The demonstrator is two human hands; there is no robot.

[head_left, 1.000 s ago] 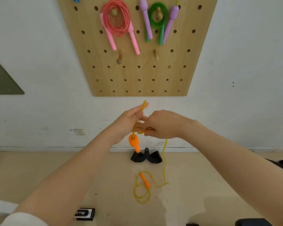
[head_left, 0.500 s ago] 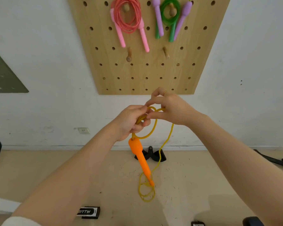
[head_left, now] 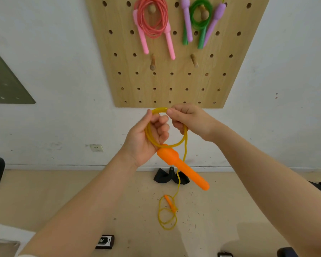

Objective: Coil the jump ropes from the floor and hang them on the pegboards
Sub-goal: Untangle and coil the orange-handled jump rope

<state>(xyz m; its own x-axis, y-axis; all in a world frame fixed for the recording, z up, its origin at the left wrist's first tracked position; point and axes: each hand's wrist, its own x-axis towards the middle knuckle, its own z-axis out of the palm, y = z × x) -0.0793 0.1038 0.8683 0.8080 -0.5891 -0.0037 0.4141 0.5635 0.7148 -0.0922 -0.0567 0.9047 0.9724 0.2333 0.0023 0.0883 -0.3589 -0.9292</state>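
Now, your left hand (head_left: 146,140): fingers curled round the yellow rope (head_left: 182,143), gripping a round coil of it against your palm, thumb up beside the top of the loop.
Your right hand (head_left: 189,121): fingertips pinch the top of the same coil, just beside your left thumb; the other fingers are curled, with the rope passing under them.
Upper orange handle (head_left: 183,167): hangs tilted from the bottom of the coil, just below your left hand, its free end pointing down and to the right.
Loose end: from the coil the yellow rope drops to the floor (head_left: 63,201), where it lies in a small loop with the second orange handle (head_left: 170,202) across it.
Pegboard (head_left: 174,80): on the wall above your hands; a pink rope (head_left: 154,21) hangs coiled on one peg, a green rope (head_left: 200,17) with purple handles beside it on another, and two lower pegs are bare.
Writing: a black label (head_left: 105,242) on the floor near your left forearm shows a white "W"; the rest you cannot read.
Since half a second ago: the coil is rounder and held higher, your left palm has turned more towards you, and the upper handle has swung from hanging nearly straight down to slanting right.
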